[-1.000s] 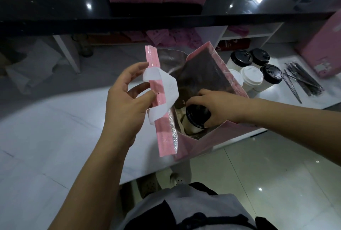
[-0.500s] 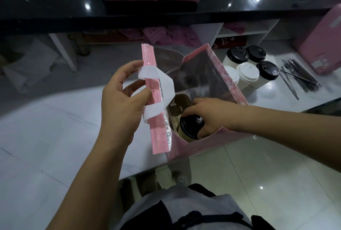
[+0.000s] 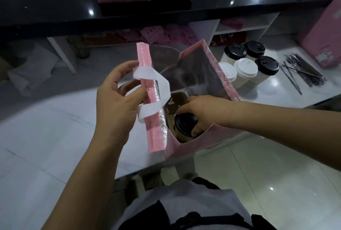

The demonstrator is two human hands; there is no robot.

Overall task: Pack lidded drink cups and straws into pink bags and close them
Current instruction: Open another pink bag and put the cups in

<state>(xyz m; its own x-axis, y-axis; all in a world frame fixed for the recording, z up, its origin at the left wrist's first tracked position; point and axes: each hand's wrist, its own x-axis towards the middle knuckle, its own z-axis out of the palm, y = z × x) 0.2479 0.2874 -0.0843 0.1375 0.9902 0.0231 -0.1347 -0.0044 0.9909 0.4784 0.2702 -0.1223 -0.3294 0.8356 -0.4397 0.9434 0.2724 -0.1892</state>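
1. Grey top (image 3: 184,202) with a dark strap, at the lower edge of the view; no part in the work.

2. Left hand (image 3: 118,104); hazard: should the pinch slip, the near wall would likely fold over the mouth and block the way in; pose: forearm rising from lower left, thumb and forefinger pinching the rim strip where the white handle (image 3: 158,82) loops over it, other fingers loosely spread behind.

3. Pink bag (image 3: 156,133); foil-lined, standing at the near edge of the white counter (image 3: 55,119), mouth open; hazard: so close to the edge, a push from inside could tip it toward the person.

4. Right hand (image 3: 201,111); hazard: a grip high by the lid may pop it loose if the cup snags; pose: forearm entering from the right over the bag's wall, wrist bent down, fingers curled round the cup's top.

5. Black-lidded cup (image 3: 184,125); inside the bag at its near corner, roughly upright; whether its base rests on the bag floor cannot be told; a brown shape deeper in is too dim to name.

6. Spare cups (image 3: 245,67); five in a touching cluster beyond the bag, three black lids, two white.

7. Straws (image 3: 302,71); dark-wrapped, loose heap just right of the cluster.

8. Further pink bags (image 3: 321,32); far right.
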